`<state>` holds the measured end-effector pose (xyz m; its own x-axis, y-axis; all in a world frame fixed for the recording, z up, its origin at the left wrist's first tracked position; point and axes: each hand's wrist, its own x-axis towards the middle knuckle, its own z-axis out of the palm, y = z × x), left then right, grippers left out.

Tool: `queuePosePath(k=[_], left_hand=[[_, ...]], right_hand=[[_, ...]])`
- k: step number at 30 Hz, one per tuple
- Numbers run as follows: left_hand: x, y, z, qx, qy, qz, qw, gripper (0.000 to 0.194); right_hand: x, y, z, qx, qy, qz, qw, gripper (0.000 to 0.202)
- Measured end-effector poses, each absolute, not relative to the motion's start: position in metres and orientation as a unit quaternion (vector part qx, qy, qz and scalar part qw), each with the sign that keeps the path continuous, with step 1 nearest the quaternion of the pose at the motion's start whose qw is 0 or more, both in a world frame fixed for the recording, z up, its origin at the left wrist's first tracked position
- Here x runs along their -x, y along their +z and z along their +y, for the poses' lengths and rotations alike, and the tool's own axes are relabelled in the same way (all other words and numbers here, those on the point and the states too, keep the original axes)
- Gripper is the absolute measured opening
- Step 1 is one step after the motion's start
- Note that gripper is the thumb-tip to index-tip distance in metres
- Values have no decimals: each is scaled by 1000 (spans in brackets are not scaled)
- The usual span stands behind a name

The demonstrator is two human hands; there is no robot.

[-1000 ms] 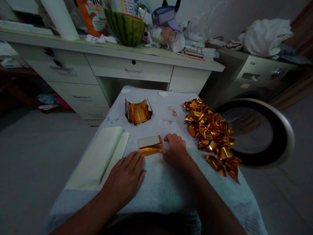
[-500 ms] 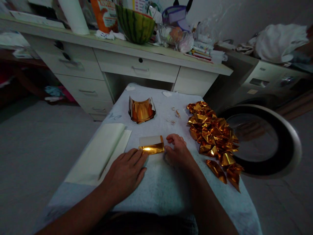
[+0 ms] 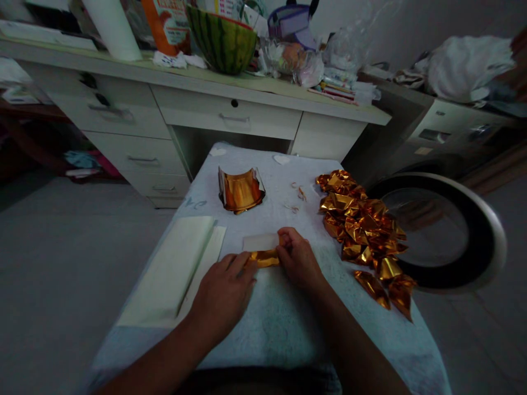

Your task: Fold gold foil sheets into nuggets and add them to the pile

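Observation:
A small sheet of gold foil paper [image 3: 265,258], its near edge folded up and its pale back showing, lies in front of me on the cloth-covered table. My left hand [image 3: 224,291] has its fingers closed at the left end of the fold. At the right end, my right hand [image 3: 300,262] pinches the foil paper between thumb and fingers. Beyond it stands a curved stack of gold foil sheets [image 3: 241,192]. Folded gold foil pieces [image 3: 366,219] are heaped along the right side of the table.
Folded pale paper [image 3: 168,271] lies at the left of the table. Several thin strips [image 3: 298,192] lie near the middle. Behind stands a white desk [image 3: 230,118] with a cut watermelon [image 3: 222,41] on top. A washing machine's round door [image 3: 496,236] juts out at the right.
My right hand has closed onto the right end of the foil paper. Both hands and the paper have shifted slightly right in view; the camera has moved a little too.

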<state>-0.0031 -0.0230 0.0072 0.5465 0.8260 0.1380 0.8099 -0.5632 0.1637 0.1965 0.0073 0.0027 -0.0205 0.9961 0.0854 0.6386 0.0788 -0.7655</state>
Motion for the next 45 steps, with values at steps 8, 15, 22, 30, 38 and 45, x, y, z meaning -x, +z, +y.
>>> queuePosePath(k=[8,15,22,30,38,45], left_hand=[[8,7,-16,-745,289,535,274,26],[-14,10,-3,-432,448,521,584,62],[-18,19,9,-356,500,515,598,22],[-20,16,13,-429,438,527,589,18],[-20,5,22,-519,393,522,552,23],[-15,7,18,-632,332,542,443,16]], right_hand=[[-198,-2,8,570,401,-537,476,29],[-194,1,7,446,537,-426,575,38],[-195,2,4,455,531,-475,534,42],[-210,35,-19,530,178,-686,465,37],[-200,26,-51,490,118,-830,242,56],[-196,8,-49,469,59,-853,219,17]])
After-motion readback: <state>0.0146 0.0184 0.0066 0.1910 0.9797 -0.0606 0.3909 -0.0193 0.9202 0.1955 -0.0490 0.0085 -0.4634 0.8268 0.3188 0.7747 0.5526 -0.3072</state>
